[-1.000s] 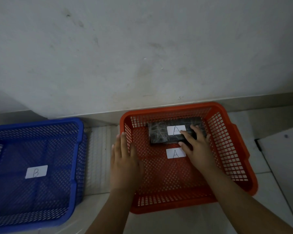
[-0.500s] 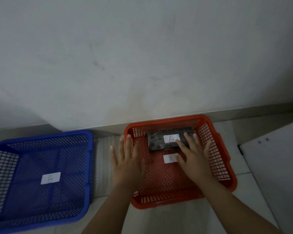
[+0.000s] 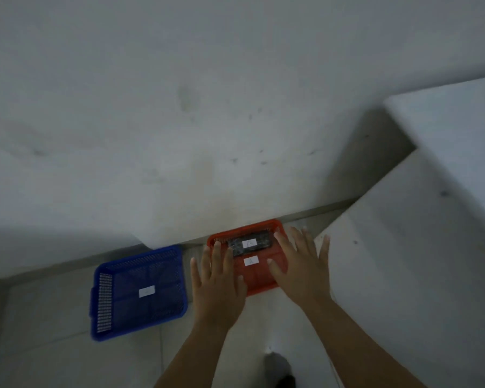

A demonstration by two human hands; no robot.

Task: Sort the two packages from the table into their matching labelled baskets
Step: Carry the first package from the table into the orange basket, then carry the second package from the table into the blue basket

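Below, on the tiled floor (image 3: 53, 317), two plastic baskets sit side by side at the foot of a pale wall (image 3: 179, 135). Red basket (image 3: 259, 287) on the right, blue basket (image 3: 101, 303) on the left, a strip of floor between them.

Dark package (image 3: 235, 245) lies flat in the far end of the red basket, against its back wall. White tag on the package reads A; a second white label (image 3: 251, 261) marked A sits on the basket floor just in front of it. Blue basket holds only a white label (image 3: 146, 291); its letter is too blurred to read.

Left hand (image 3: 219, 287): palm down, fingers spread, empty, hanging over the left rim of the red basket. Whether it touches the rim cannot be told.

Right hand (image 3: 300, 273): palm down, fingers fanned wide, empty, over the right side of the red basket, clear of the package.

White table (image 3: 403, 261) fills the right of the view. Second package not visible anywhere. A dark shoe tip (image 3: 284, 379) shows at the bottom edge.
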